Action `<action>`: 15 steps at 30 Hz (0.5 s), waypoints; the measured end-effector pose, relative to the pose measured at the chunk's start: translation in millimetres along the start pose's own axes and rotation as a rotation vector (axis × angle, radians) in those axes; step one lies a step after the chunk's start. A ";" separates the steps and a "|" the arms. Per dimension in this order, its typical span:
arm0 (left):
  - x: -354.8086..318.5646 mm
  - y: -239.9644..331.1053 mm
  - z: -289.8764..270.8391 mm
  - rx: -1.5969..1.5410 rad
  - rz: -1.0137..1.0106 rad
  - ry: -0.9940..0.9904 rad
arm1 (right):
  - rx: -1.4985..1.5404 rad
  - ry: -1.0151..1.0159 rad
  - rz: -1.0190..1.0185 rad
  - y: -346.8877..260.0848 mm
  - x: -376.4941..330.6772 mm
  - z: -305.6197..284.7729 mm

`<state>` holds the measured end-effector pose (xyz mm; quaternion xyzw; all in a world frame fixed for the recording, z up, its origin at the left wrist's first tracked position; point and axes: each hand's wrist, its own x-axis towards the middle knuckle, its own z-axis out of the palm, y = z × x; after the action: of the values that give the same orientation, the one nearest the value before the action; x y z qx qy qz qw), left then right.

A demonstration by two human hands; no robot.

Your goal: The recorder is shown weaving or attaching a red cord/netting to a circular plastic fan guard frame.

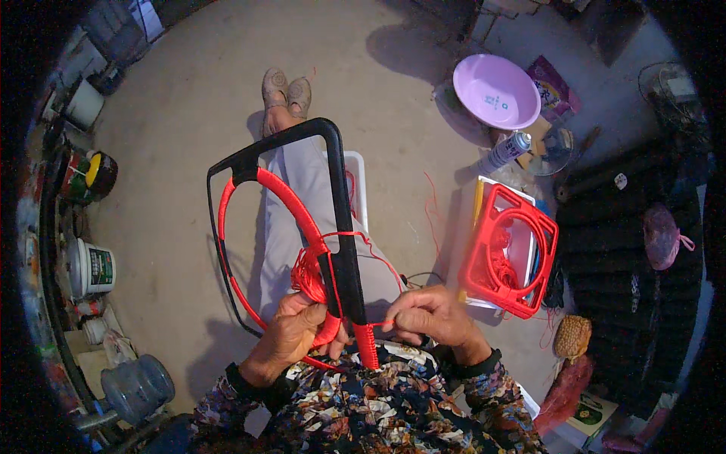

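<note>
Right now you're mid-wrap: your left hand (291, 337) grips the black frame (344, 227) over your lap, your right hand (431, 314) pinches the red cord (378, 324). Next turn needs steady tension.

Both forearms enter from lower edge, sleeves patterned, dark cuffs at wrists. Left hand (291, 333) raised at chest height, back of hand up, fingers curled tight, thumb pressed forward in closed grip. Right hand (431, 314) level with it, just beside, knuckles up, fingers bent inward, fingertips pinched together toward left hand. Elbows tucked close to body.
</note>
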<state>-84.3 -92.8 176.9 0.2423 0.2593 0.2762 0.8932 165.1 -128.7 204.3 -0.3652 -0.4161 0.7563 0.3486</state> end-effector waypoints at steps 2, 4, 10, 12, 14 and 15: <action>0.7 -0.8 -0.5 -0.016 0.007 -0.017 | 0.130 0.094 0.127 4.3 11.4 7.3; 0.8 -1.4 0.8 -0.043 -0.007 -0.020 | 0.153 0.108 0.198 4.1 21.4 17.3; 2.4 -2.5 5.4 -0.006 0.004 -0.007 | -0.023 0.021 0.029 18.3 35.4 19.6; 3.1 -4.0 3.0 -0.005 0.010 0.008 | -0.112 0.021 -0.022 19.7 41.8 18.4; 3.5 -5.0 0.7 -0.012 0.015 -0.008 | -0.157 0.038 -0.075 20.3 45.4 19.8; 2.9 -3.6 2.7 -0.014 0.015 -0.004 | -0.143 0.060 -0.106 20.9 46.5 21.5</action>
<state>-79.3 -94.4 175.9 0.2386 0.2538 0.2843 0.8932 119.6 -106.7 181.9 -0.3890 -0.4772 0.6940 0.3733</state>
